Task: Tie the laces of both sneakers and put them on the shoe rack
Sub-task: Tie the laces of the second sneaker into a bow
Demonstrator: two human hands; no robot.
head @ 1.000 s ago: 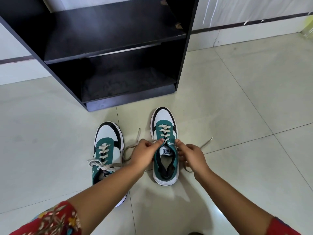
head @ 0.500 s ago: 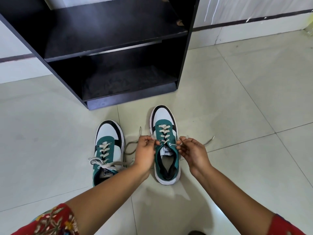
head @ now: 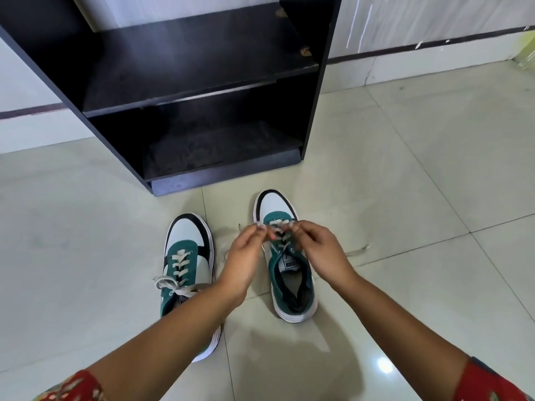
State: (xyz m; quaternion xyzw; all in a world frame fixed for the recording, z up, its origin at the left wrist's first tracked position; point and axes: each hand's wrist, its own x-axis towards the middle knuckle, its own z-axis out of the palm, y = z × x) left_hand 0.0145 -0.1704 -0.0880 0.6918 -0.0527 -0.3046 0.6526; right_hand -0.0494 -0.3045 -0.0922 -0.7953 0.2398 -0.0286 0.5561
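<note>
- My left hand (head: 246,256) and right hand (head: 321,250) met above the right sneaker (head: 286,256), which stood on the tiled floor (head: 405,198) just in front of the shoe rack (head: 185,91), toe toward it.
- The fingers (head: 262,230) of my left hand were pinched shut on that sneaker's laces (head: 279,235), over its upper eyelets.
- My right hand's fingers were pinched on the same laces, their tips almost touching those of my left.
- One loose lace end (head: 357,251) trailed on the floor to the right of that sneaker; another loose bit showed by my left hand.
- The left sneaker (head: 186,256) stood on the floor beside its mate, a little farther from the rack, its heel hidden under my left forearm.
- Its laces (head: 170,285) lay in a bow across the tongue.
- Both rack shelves were dark, and neither sneaker stood on them.
- Red patterned sleeves (head: 489,383) covered my upper arms.
</note>
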